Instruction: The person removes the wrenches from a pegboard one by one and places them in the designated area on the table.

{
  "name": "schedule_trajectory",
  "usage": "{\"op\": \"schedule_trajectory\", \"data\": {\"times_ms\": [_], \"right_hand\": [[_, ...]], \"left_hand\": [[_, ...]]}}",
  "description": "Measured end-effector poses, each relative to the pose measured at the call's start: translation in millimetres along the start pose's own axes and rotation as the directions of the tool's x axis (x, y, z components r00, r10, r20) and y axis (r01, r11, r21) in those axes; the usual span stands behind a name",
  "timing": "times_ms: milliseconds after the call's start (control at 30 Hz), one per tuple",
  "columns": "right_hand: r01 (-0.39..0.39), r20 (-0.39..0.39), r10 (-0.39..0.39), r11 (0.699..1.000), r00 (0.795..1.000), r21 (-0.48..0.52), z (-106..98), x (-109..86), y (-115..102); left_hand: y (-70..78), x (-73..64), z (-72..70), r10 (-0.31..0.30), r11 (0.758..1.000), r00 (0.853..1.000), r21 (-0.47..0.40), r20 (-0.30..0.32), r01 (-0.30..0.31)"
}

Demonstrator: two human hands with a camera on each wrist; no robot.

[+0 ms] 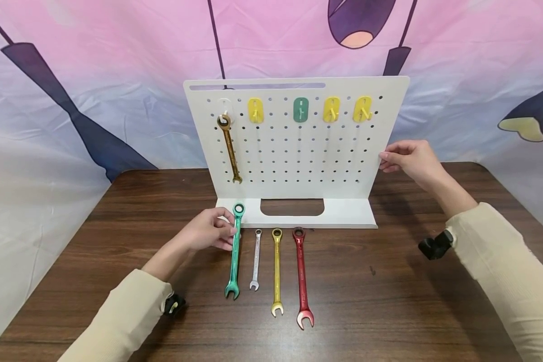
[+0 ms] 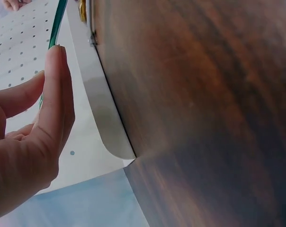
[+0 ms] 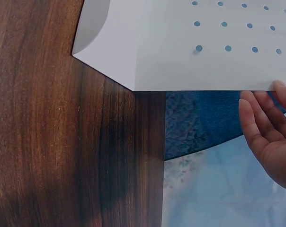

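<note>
My left hand (image 1: 210,229) pinches a green ratchet wrench (image 1: 236,256) between thumb and fingers, near its ring end. That wrench stands before the lower left of a white pegboard (image 1: 294,166), its open end toward me. In the left wrist view, part of the green wrench (image 2: 58,21) shows beyond the fingertips. At the board's right edge my right hand (image 1: 409,158) grips the rim with thumb and fingers; the right wrist view shows this hand (image 3: 271,127) there too. A bronze wrench (image 1: 230,148) hangs from a white hook (image 1: 224,106) at the board's upper left.
On the brown table (image 1: 366,301) lie a small silver wrench (image 1: 256,261), a yellow wrench (image 1: 277,274) and a red wrench (image 1: 301,276), side by side. The board also bears yellow hooks (image 1: 255,110) and a green hook (image 1: 300,110). Behind it hangs a printed cloth (image 1: 271,45).
</note>
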State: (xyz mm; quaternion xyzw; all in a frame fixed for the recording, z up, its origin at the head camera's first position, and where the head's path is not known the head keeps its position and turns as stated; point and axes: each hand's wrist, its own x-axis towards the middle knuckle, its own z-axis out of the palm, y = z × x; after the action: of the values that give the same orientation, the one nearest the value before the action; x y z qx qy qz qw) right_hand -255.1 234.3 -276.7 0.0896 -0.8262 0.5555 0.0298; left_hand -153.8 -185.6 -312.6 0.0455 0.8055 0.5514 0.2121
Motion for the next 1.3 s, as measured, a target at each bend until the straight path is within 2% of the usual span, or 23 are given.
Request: {"op": "schedule_trajectory", "data": {"times_ms": [267,467,767,1300], "right_hand": [[-0.006,-0.005,0.006,1.0,1.0,0.007,1,0.4,-1],[-0.009,0.003,0.009,0.999,1.0,0.038,0,0.5,-1],[-0.013,0.007,0.013,0.998,1.0,0.065,-1,0.7,1],[-0.008,0.002,0.008,0.998,1.0,0.055,0,0.5,0]], "left_hand": [[-6.6,-1.4,3.9,-0.051,0.997,0.998,-0.048,0.029,0.053],[-10.6,-3.6,7.7,-0.059,0.995,0.996,-0.075,0.071,0.064],[-13.6,-6.6,11.6,-0.105,0.993,0.987,-0.04,0.12,0.111],[-14.3,-6.6,17.4,-0.15,0.989,0.986,0.01,0.078,0.149]]}}
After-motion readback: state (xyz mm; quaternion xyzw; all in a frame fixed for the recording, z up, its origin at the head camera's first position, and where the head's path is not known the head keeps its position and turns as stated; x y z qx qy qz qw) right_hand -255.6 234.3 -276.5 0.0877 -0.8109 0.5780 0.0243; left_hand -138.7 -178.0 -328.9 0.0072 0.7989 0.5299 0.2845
